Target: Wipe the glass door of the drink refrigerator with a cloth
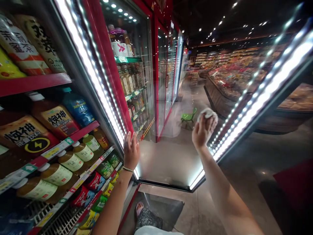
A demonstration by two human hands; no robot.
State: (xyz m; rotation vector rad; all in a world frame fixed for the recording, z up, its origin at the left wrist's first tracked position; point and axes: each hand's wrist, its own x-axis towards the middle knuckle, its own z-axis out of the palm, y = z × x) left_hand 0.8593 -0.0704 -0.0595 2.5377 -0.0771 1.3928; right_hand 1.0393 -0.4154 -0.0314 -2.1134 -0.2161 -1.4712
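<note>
In the head view a glass fridge door (166, 160) with bright LED strips along its sides stands swung open before me. My right hand (203, 129) presses a crumpled white cloth (207, 114) against the pane, near the right light strip. On the left, my left hand (131, 150) rests with its fingers stretched out flat on the door's edge by the other light strip. A thin band circles the left wrist. Whatever part of the cloth lies under the right palm is hidden.
Shelves of drink bottles (83, 151) fill the open fridge at left. Further red-framed fridges (161, 81) line the aisle. A green stool (188, 116) is visible through the glass. A produce display (227, 81) stands at right. A dark mat (168, 209) lies by my foot.
</note>
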